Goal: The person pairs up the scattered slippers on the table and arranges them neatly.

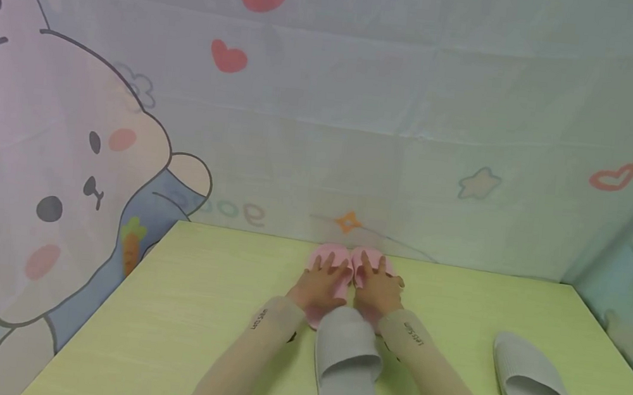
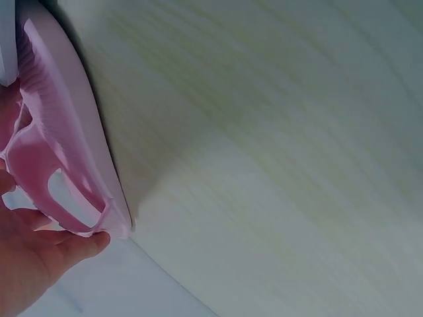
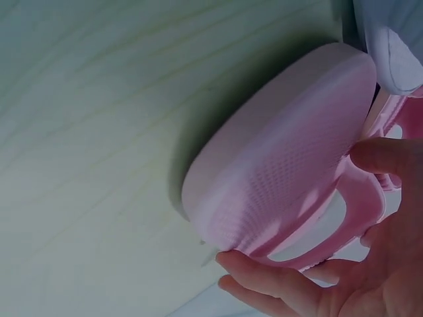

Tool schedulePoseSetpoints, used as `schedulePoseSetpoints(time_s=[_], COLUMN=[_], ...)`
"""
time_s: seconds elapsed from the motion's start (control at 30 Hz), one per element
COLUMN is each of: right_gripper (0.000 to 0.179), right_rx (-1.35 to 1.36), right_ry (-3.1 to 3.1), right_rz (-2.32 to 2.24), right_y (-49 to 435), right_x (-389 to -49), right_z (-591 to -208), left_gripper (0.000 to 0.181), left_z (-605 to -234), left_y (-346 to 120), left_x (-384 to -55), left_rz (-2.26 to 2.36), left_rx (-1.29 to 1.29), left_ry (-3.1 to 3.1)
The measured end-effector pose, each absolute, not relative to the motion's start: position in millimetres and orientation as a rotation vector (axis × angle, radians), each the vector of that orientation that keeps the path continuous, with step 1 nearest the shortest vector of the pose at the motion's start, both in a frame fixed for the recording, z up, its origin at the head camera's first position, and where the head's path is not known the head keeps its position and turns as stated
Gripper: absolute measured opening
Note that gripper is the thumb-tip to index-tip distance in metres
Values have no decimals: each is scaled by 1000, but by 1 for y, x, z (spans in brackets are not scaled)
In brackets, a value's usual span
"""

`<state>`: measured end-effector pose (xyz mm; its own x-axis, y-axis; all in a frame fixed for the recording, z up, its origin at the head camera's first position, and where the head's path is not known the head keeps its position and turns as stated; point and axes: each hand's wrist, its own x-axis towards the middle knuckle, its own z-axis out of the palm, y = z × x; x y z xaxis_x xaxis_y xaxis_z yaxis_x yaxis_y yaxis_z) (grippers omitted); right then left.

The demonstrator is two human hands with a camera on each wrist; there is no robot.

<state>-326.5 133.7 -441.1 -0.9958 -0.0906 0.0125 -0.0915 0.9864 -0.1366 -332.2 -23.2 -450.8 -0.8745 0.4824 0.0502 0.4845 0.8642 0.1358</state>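
Two pink slippers stand side by side at the back of a yellow-green board, toes toward the wall. My left hand (image 1: 321, 286) grips the left pink slipper (image 2: 69, 99) from above, fingers spread over its upper and one fingertip at the toe end. Over the other, the right pink slipper (image 3: 284, 158), lies my right hand (image 1: 379, 289). Its thumb touches the inner side by the strap, and its fingers reach the outer toe edge. Between the forearms, a grey slipper (image 1: 345, 340) overlaps the pink heels in the head view.
A second grey slipper (image 1: 532, 364) lies to the right on the board (image 1: 215, 296). Behind the board's back edge hangs a pale cloth backdrop (image 1: 360, 100) printed with a large rabbit and hearts. It also runs along the right side.
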Motion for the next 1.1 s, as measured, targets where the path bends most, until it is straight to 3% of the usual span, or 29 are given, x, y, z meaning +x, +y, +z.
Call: schedulePoseSetpoints(time_s=[0.33, 0.7, 1.1], right_gripper=[71, 61, 64], right_rx=[110, 85, 244], right_ry=[-3141, -3100, -3063], right_rz=[213, 380, 187], right_y=[134, 139, 154], right_x=[-327, -322, -320], right_z=[-442, -438, -441], left_gripper=[79, 67, 59], left_z=[-452, -442, -434], left_y=[-22, -21, -24], left_x=[-330, -327, -314], left_rz=[-186, -183, -20], left_rx=[-728, -782, -874], left_ry=[-2992, -2926, -2836])
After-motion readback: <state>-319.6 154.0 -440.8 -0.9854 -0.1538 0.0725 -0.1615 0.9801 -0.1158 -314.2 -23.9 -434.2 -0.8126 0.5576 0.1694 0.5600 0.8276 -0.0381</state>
